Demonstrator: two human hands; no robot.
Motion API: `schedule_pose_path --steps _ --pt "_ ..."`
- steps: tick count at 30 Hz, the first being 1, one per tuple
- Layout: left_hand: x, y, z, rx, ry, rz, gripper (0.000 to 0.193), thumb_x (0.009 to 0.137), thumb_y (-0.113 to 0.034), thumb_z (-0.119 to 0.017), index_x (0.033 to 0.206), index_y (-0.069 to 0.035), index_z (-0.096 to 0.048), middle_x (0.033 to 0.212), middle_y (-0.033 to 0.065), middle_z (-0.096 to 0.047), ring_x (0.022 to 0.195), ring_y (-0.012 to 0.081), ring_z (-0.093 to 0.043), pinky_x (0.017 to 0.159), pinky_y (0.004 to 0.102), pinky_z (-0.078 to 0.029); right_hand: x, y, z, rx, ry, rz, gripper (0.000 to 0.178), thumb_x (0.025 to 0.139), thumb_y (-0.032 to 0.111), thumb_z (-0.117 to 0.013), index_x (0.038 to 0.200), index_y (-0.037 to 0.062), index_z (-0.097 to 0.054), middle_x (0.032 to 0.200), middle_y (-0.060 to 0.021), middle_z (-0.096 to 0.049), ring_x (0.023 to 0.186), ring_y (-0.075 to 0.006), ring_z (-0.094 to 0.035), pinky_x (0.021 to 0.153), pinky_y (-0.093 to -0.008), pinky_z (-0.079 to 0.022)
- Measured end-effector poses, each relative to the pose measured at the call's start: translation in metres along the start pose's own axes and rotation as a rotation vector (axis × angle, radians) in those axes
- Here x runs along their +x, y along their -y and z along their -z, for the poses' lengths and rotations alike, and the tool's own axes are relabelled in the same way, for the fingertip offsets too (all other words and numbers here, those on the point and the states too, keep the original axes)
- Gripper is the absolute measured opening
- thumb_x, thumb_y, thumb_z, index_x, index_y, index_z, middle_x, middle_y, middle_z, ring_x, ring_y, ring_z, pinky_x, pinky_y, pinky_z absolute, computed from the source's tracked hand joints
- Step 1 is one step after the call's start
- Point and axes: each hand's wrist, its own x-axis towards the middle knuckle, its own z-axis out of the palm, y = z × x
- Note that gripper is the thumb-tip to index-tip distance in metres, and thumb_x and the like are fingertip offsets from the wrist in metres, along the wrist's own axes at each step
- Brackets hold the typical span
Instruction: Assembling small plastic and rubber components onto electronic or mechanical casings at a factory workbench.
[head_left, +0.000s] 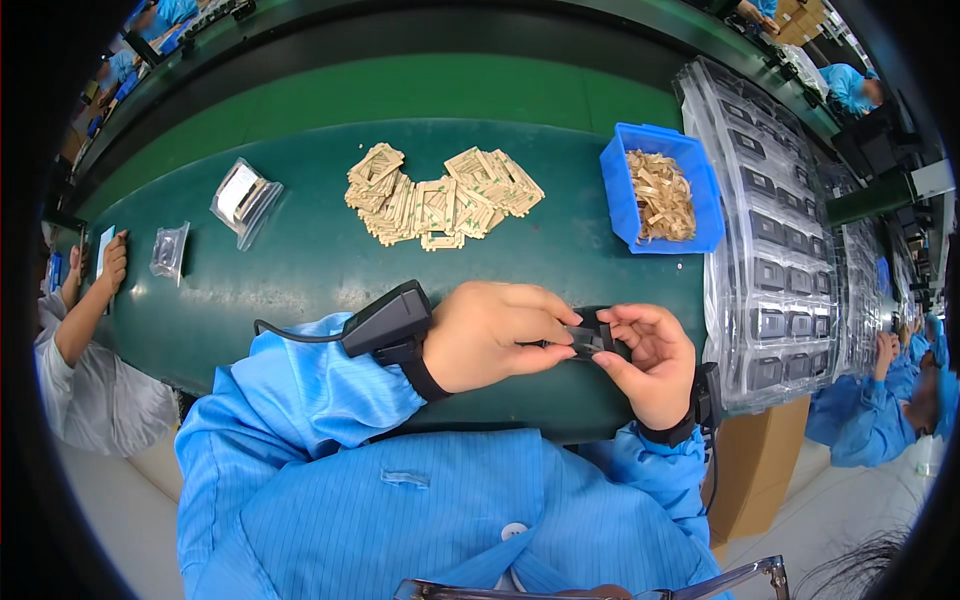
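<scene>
Between my two hands is a small black plastic frame, held just above the green table near its front edge. My left hand pinches its left side, fingers together and thumb underneath. On the other side, my right hand grips the frame's right edge with thumb and fingertips. Fingers cover parts of the frame, so its full shape is hidden. Farther back lies a spread pile of beige frame-shaped adhesive pieces, some with green marks. A blue bin behind my right hand contains loose tan strips.
Clear plastic trays of black parts are stacked along the right side. Clear bags lie at the left. A cardboard box stands below the trays. Another person's hand is at the table's left end; others sit at the right.
</scene>
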Motion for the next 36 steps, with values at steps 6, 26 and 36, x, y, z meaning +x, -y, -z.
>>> schedule_pose_path --steps 6,26,36 --pt "0.001 0.002 0.004 0.171 0.043 0.007 0.021 0.074 -0.013 -0.082 0.091 -0.008 -0.072 0.104 0.0049 -0.072 0.079 0.0235 -0.071 0.066 0.0317 -0.058 0.0 -0.001 -0.005 -0.163 -0.038 0.046 0.047 0.074 -0.009 -0.08 0.117 -0.0019 -0.061 0.116 -0.0125 -0.065 0.108 -0.0193 -0.064 0.093 -0.0308 -0.051" --pt "0.001 0.003 0.011 0.393 0.233 -0.072 0.034 0.074 -0.033 -0.081 0.102 -0.015 -0.075 0.114 0.0035 -0.067 0.097 0.0234 -0.065 0.073 0.0347 -0.056 0.01 0.008 0.005 -0.624 0.082 0.214 0.046 0.065 0.004 -0.085 0.107 0.0037 -0.067 0.104 -0.0117 -0.068 0.097 -0.0308 -0.063 0.085 -0.0378 -0.051" --pt "0.001 0.001 0.004 0.512 0.294 -0.116 0.033 0.079 -0.036 -0.076 0.1 -0.011 -0.073 0.107 0.0017 -0.066 0.097 0.0194 -0.063 0.067 0.0321 -0.057 0.009 0.011 0.006 -0.704 0.082 0.196 0.048 0.064 0.005 -0.086 0.108 0.004 -0.068 0.107 -0.0121 -0.068 0.1 -0.0315 -0.063 0.087 -0.0385 -0.051"
